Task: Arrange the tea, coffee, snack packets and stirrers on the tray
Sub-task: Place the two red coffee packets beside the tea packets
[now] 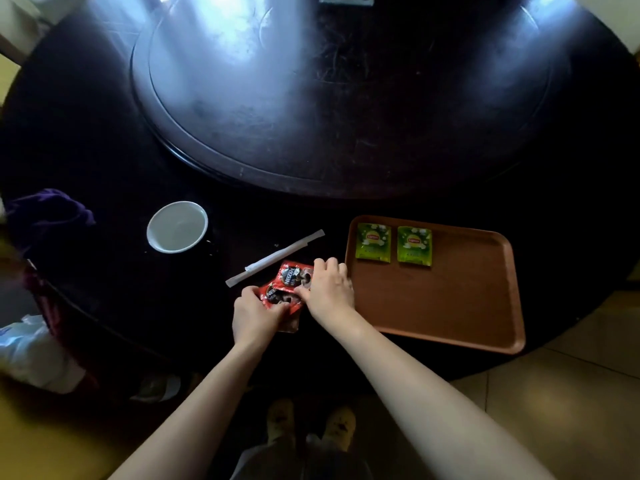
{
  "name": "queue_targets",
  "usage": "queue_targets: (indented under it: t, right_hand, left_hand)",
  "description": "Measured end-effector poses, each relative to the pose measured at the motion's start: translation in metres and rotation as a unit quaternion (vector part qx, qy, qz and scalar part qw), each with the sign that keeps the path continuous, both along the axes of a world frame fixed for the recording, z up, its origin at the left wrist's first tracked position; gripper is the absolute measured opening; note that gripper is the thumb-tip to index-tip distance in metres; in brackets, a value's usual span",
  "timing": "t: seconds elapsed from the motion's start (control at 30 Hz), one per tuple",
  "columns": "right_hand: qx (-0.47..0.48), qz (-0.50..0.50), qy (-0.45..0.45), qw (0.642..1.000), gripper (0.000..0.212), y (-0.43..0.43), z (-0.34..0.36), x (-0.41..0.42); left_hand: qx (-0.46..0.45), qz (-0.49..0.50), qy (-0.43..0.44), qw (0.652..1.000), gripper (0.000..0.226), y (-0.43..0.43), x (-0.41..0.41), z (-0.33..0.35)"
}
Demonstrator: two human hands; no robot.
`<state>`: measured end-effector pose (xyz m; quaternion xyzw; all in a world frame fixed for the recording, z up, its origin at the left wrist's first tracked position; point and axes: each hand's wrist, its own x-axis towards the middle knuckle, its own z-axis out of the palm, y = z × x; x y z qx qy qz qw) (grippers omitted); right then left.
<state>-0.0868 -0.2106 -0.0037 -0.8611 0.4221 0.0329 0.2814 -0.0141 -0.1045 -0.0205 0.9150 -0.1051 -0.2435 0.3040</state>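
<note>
A brown tray [450,306] lies on the dark round table at the right. Two green tea packets [374,242] [414,245] sit side by side along its far edge. Just left of the tray lie two red coffee packets, one [292,274] farther, one [277,296] nearer and partly overlapping. My left hand [254,315] pinches the nearer coffee packet. My right hand [329,289] rests on the farther packet's right side, fingers closed on it. A white paper-wrapped stirrer [275,258] lies diagonally on the table beyond the coffee packets.
A white bowl [177,226] stands left of the stirrer. A purple cloth [48,216] lies at the table's left edge. A large lazy Susan [311,98] fills the table's middle. White bags [31,351] sit beside the table at the lower left.
</note>
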Motion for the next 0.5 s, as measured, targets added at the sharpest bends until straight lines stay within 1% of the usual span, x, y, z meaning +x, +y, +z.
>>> queue_targets:
  t: [0.1,0.17,0.23,0.3,0.4,0.5]
  right_hand:
    - [-0.001,-0.005,0.021,1.0,0.056,-0.002,-0.007,0.005]
    - [0.007,-0.012,0.023,1.0,0.054,-0.004,-0.008,0.008]
    - [0.013,-0.022,0.019,0.999,0.05,-0.005,-0.008,0.011]
    - [0.022,-0.039,-0.002,0.999,0.038,-0.008,-0.007,0.012]
    - [0.102,-0.064,-0.056,0.991,0.016,-0.012,-0.002,0.006]
    - [0.167,-0.092,-0.106,0.976,0.014,-0.01,0.004,-0.004]
  left_hand:
    - [-0.019,0.022,0.036,0.999,0.056,0.001,0.004,-0.001]
    - [-0.028,0.015,0.045,0.998,0.043,0.003,0.006,-0.003]
    - [-0.034,-0.002,0.05,0.998,0.025,0.006,0.009,-0.004]
    - [-0.06,0.005,0.072,0.996,0.018,0.009,0.013,-0.004]
    - [-0.096,0.03,0.091,0.991,0.018,0.016,0.021,-0.001]
    - [-0.133,0.062,0.129,0.981,0.01,0.025,0.029,0.001]
